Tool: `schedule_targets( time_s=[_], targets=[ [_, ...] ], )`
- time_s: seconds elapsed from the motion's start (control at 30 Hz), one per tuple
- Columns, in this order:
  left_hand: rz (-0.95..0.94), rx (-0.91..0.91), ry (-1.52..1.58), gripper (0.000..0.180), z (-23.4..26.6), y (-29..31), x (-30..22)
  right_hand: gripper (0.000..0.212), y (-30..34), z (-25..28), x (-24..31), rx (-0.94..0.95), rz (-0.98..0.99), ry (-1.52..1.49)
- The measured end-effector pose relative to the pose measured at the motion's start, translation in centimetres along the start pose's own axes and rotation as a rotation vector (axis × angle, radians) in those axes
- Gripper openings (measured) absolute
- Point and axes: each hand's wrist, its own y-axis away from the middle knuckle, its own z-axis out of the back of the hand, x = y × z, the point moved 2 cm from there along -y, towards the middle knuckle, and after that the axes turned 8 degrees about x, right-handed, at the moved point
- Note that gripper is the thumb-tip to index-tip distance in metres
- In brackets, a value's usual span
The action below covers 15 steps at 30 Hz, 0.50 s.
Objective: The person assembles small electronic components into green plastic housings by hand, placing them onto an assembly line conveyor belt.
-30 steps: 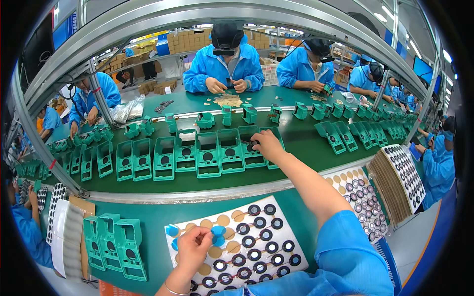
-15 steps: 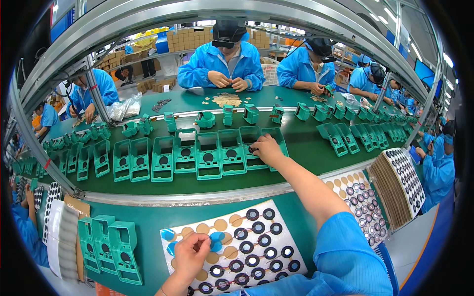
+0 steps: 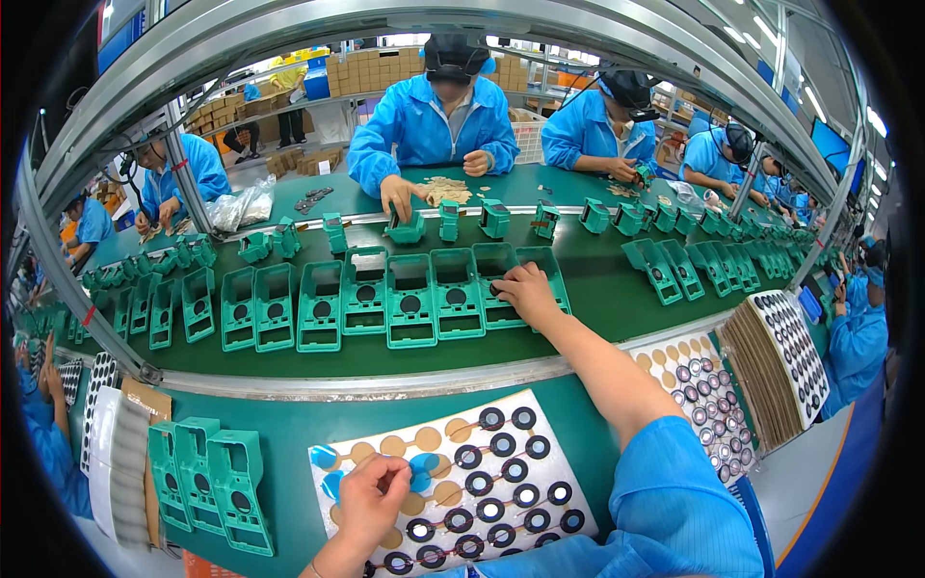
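Observation:
My right hand (image 3: 525, 295) reaches across the green belt. Its fingers are closed over a black round disc (image 3: 495, 288) at the middle of a green plastic housing (image 3: 494, 252); the fingertips partly hide the disc. My left hand (image 3: 373, 503) is pinched over a white sheet (image 3: 536, 409) near me. At its fingertips is a translucent blue film piece (image 3: 422, 472). Black ring-shaped parts (image 3: 515, 470) with thin wires cover much of the sheet, beside tan round spots. More blue film (image 3: 326, 457) lies at the sheet's left corner.
Several green housings (image 3: 410, 301) line the belt, most with black discs. A few more housings (image 3: 237, 491) stand at lower left. At right are a tray of round parts (image 3: 708, 405) and a stack of sheets (image 3: 771, 371). Co-workers (image 3: 438, 125) sit opposite, behind a metal frame (image 3: 405, 19).
My right fingers have come down closer onto the housing with the disc. My left hand stays pinched in place. The co-worker opposite has reached one hand to a small green part.

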Motion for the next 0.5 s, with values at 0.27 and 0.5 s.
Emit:
schedule_targets(
  time_s=[0.27, 0.5],
  targets=[
    [-0.017, 0.004, -0.024, 0.003, -0.3, 0.0, -0.1, 0.023, 0.5, 0.1, 0.5, -0.023, 0.016, 0.069],
    [-0.071, 0.006, -0.06, 0.003, -0.3, 0.1, -0.2, 0.025, 0.8, 0.9, 1.3, -0.023, 0.023, 0.183]
  ],
)
